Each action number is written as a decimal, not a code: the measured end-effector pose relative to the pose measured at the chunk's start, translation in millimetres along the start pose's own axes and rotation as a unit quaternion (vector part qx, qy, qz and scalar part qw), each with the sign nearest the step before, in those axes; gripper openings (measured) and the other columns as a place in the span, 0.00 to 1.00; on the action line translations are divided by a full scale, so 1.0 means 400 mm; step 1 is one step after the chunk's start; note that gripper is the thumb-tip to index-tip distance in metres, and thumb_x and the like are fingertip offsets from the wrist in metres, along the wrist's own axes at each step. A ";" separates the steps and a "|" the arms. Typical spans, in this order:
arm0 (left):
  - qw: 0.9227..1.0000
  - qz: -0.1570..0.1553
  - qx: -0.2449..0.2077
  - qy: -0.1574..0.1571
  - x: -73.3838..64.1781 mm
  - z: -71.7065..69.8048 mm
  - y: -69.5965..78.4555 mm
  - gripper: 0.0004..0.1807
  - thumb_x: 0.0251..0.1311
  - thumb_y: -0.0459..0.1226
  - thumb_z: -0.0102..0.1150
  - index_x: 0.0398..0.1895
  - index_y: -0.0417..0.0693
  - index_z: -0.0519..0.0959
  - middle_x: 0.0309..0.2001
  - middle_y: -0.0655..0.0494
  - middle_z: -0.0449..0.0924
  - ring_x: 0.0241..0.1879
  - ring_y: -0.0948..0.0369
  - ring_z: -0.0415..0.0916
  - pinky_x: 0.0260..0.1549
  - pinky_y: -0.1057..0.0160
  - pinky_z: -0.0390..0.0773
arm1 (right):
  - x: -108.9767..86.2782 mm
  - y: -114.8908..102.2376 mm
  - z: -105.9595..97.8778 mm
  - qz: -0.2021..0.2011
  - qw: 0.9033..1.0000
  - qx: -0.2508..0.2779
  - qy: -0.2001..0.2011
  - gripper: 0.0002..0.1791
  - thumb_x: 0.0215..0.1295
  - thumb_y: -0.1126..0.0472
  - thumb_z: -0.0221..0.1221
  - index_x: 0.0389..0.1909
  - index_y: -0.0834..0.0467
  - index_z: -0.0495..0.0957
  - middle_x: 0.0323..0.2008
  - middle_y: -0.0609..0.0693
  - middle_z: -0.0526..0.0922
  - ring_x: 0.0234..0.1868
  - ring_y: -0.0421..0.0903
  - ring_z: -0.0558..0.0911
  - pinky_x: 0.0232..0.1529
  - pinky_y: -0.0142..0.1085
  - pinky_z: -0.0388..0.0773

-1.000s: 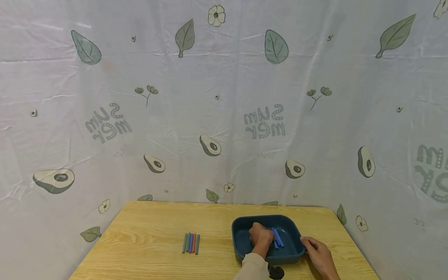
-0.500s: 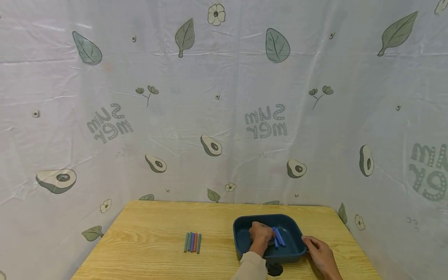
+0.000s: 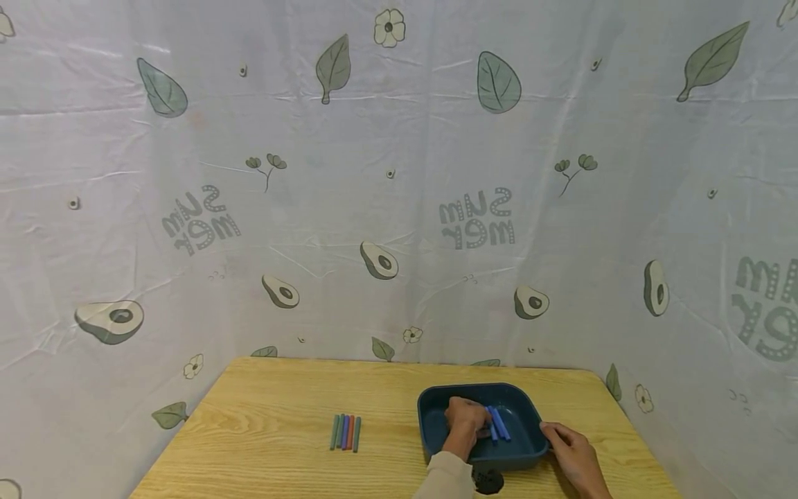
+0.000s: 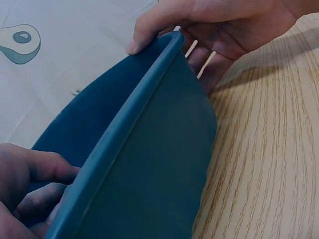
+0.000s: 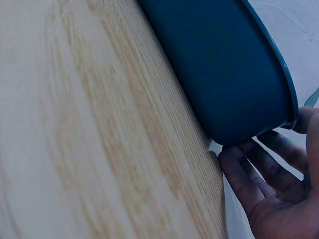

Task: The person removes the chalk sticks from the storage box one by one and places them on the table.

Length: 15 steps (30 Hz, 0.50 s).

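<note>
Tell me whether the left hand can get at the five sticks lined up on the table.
Probably yes: the left hand is inside the blue bin and must clear its left wall, but nothing seems to stand between there and the five sticks.

Five sticks (image 3: 345,432) on worktop (image 3: 268,416)

Three green sticks (image 3: 357,435), one blue stick (image 3: 346,430) and one red stick (image 3: 350,434) are counted; in one basin (image 3: 525,419), at least two blue sticks (image 3: 500,423) are seen. One left grip (image 3: 465,420) and one right grip (image 3: 573,457) are shown.
</note>
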<state>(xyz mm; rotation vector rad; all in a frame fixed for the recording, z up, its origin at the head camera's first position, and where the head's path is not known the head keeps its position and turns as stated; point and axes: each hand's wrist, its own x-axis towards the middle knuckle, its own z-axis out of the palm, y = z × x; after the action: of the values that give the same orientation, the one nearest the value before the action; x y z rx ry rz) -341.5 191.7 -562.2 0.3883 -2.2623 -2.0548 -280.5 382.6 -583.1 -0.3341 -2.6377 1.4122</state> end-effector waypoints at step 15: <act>0.996 -0.016 -0.057 -0.068 0.016 -0.036 -0.021 0.11 0.44 0.18 0.70 0.30 0.37 0.89 0.25 0.52 0.85 0.24 0.61 0.82 0.26 0.57 0.91 | 0.010 0.014 0.006 -0.008 1.000 -0.015 0.001 0.39 0.82 0.34 0.50 0.65 0.66 0.82 0.65 0.68 0.83 0.69 0.72 0.77 0.65 0.63 0.79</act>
<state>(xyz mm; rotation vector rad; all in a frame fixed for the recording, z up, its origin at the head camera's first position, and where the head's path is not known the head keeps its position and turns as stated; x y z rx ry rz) -343.2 175.8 -569.8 0.2865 -2.2105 -2.2797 -284.0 384.7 -588.8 -0.3165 -2.6558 1.3695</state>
